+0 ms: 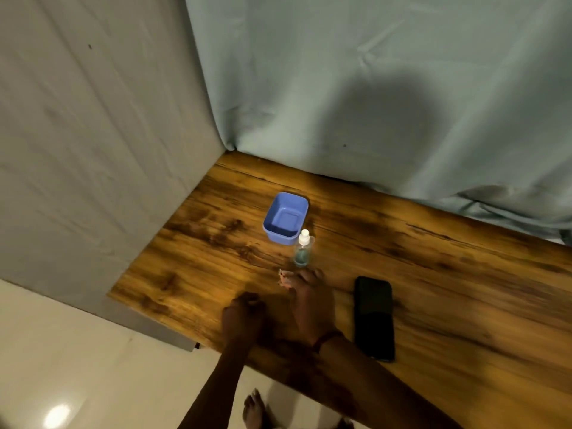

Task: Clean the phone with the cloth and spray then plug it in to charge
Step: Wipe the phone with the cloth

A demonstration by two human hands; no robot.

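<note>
Near worktop (464,274) front edge: phone (374,317) just right of right hand (309,294), long axis front-to-back; right-hand fingers (286,278) relaxed, empty; left hand (244,314) curled, contents unclear.

Most likely a room in a home, rigged as a makeshift recording corner. A wood-grain table (433,274) is pushed into a corner where both walls are covered by hung, creased bedsheets, a pale grey sheet (93,150) on the left and a green sheet (371,88) behind. The floor (62,351) is laid with glossy cream tiles, a bare foot (253,410) is seen on it by the table edge, and small household items are set out on the table: a blue plastic tub (286,218), a spray bottle (302,252) and a phone (374,317).
</note>
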